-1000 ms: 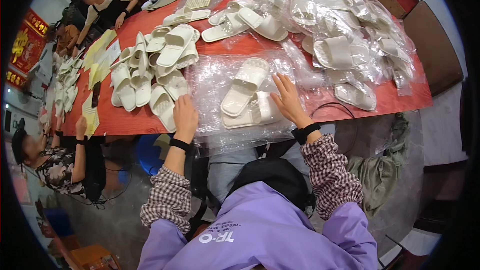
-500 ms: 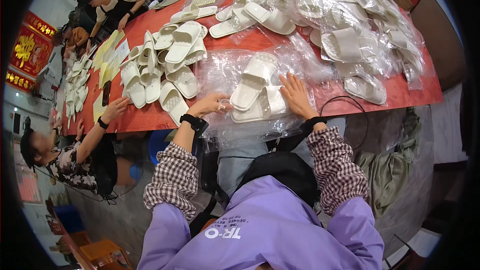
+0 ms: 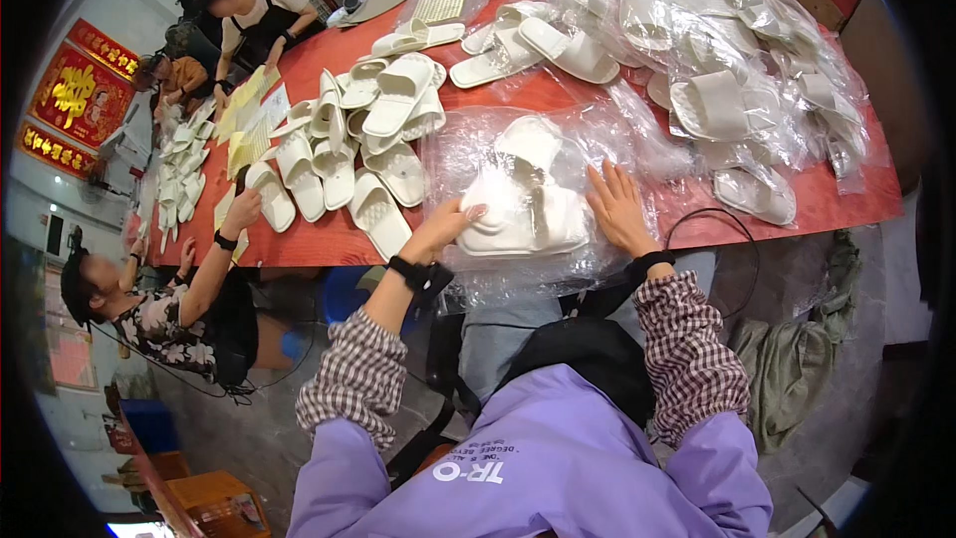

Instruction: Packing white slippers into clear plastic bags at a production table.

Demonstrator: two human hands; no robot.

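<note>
A pair of white slippers (image 3: 523,201) lies inside a clear plastic bag (image 3: 468,154) at the near edge of the red desk (image 3: 558,95), right in front of the person. The left hand (image 3: 445,226) rests on the bag at the slippers' left side, fingers curled loosely against the plastic — whether it pinches the film cannot be told. The right hand (image 3: 617,207) lies flat and spread wide on the bag just right of the slippers, palm down, holding nothing. Both wrists carry dark bands, and checked sleeves run back to a purple jacket (image 3: 538,468).

Just left of the bag sits a cluster of loose white slippers (image 3: 368,139), some stacked on one another. Farther back and to the right — a heap of bagged slippers (image 3: 717,60) covers much of the desk. A thin black cable (image 3: 712,224) loops at the desk edge near the right hand.

At the far left a co-worker's hand (image 3: 244,209) reaches onto the desk beside a slipper, near yellow paper sheets (image 3: 249,125).
</note>
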